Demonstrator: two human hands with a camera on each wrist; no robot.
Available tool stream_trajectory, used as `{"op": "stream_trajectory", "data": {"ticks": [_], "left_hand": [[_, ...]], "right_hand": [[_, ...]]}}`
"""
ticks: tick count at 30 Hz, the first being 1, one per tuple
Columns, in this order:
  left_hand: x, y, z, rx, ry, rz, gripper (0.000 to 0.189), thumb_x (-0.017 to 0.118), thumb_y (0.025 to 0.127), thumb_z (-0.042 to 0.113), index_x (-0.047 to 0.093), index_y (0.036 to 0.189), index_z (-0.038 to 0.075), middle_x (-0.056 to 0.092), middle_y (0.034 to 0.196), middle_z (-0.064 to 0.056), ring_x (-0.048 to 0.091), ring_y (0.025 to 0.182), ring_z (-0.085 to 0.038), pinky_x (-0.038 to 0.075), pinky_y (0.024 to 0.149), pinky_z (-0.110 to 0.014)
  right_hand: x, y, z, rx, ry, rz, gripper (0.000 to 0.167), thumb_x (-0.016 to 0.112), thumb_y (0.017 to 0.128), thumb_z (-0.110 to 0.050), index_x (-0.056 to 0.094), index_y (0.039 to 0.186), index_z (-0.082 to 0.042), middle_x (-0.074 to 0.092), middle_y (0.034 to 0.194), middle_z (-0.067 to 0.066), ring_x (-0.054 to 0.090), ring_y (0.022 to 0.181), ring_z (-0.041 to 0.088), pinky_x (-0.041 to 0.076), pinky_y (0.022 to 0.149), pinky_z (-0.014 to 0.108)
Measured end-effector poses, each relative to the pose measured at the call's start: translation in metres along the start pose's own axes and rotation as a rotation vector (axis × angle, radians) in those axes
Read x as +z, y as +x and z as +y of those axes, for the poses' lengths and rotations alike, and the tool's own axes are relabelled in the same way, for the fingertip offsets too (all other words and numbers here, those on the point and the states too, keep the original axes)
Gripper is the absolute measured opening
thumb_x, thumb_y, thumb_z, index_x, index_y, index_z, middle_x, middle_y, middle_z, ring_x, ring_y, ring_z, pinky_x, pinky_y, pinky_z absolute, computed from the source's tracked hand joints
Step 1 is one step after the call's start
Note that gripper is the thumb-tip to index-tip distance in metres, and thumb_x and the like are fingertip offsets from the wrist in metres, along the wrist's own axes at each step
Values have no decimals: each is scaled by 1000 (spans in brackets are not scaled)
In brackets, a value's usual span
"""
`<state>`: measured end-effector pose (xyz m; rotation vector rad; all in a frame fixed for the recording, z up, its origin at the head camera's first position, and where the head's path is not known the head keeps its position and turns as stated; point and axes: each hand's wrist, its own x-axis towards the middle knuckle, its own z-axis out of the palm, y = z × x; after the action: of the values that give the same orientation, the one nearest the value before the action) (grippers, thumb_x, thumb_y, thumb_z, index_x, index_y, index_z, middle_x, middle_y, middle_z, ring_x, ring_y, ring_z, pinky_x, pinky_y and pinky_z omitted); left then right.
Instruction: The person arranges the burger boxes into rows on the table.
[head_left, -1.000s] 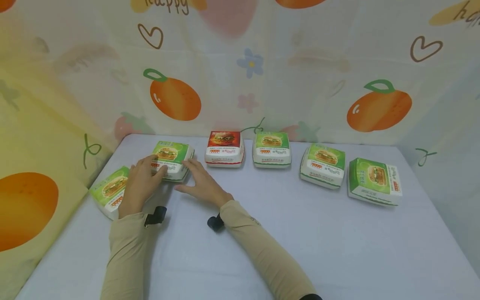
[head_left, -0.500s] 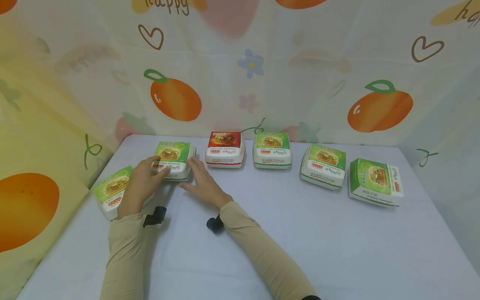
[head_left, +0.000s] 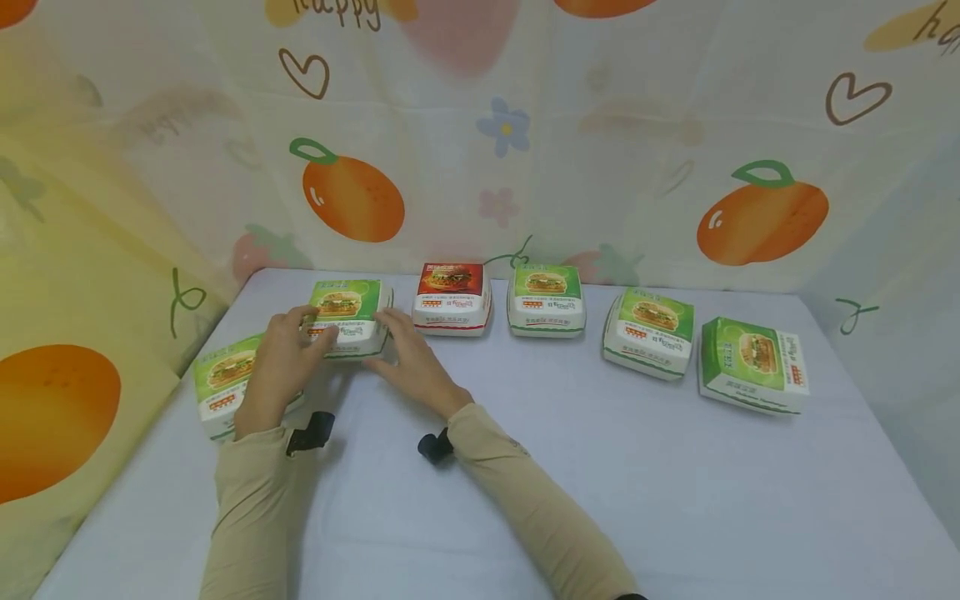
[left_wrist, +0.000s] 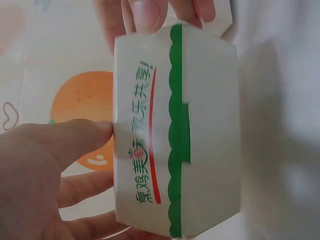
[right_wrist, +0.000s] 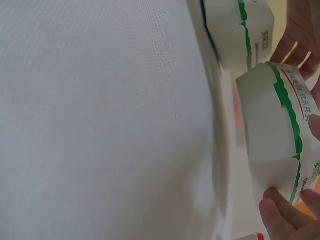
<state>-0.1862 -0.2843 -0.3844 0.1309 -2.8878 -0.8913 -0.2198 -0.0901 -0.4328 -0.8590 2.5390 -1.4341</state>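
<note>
A white burger box with a green lid [head_left: 348, 302] lies near the back left of the table in the head view. My left hand [head_left: 276, 367] holds its left side, and my right hand [head_left: 417, 367] has its fingers against the right side. The left wrist view shows the box front [left_wrist: 150, 135] upright, with my left thumb [left_wrist: 87, 135] on its edge. In the right wrist view the box [right_wrist: 270, 120] sits between both hands. A second green burger box [head_left: 225, 375] lies partly hidden behind my left hand.
To the right stand a red burger box [head_left: 452, 300] and green ones [head_left: 547, 300], [head_left: 648, 333], [head_left: 753, 367] in a loose arc. A white cloth [head_left: 600, 492] covers the table; a printed curtain [head_left: 562, 192] hangs behind it.
The box between my hands has slid slightly right and turned a little straighter. The green box at the far left has also turned straighter and shifted slightly right.
</note>
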Motion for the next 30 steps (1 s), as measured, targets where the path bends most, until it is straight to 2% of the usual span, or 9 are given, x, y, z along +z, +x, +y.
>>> {"op": "stream_trajectory", "data": {"ticks": [6, 14, 18, 24, 30], "left_hand": [[-2, -3, 5, -30, -6, -21, 68, 53, 100, 43, 39, 145, -6, 46, 128, -35, 50, 113, -46, 44, 94, -62], [-4, -7, 10, -6, 0, -45, 69, 53, 100, 45, 39, 144, -6, 47, 126, -36, 51, 111, -46, 46, 90, -61], [-7, -9, 16, 0, 5, -45, 67, 54, 99, 42, 40, 142, -7, 47, 127, -36, 51, 110, -46, 45, 90, -61], [-11, -11, 22, 17, 18, -67, 67, 54, 99, 42, 40, 143, -7, 49, 133, -37, 50, 116, -48, 43, 94, -63], [-15, -15, 27, 32, 30, -79, 69, 53, 99, 44, 38, 144, -7, 48, 134, -37, 53, 109, -44, 45, 90, -61]], "right_hand": [[-7, -6, 0, -11, 7, 29, 58, 64, 97, -21, 41, 149, -13, 33, 160, 6, 38, 145, 19, 39, 114, 29], [-14, -12, -1, -33, 63, 50, 55, 64, 97, -18, 43, 148, -11, 36, 157, 9, 50, 135, 23, 45, 108, 24], [-17, -14, -2, -35, 48, 55, 55, 64, 97, -19, 43, 147, -12, 37, 156, 7, 54, 130, 22, 45, 107, 23], [-22, -17, -3, -52, 58, 38, 55, 65, 96, -18, 44, 147, -11, 38, 155, 7, 51, 134, 20, 47, 107, 26], [-28, -22, -5, -85, 49, 30, 56, 66, 96, -18, 44, 146, -10, 39, 154, 8, 51, 134, 20, 48, 106, 30]]}}
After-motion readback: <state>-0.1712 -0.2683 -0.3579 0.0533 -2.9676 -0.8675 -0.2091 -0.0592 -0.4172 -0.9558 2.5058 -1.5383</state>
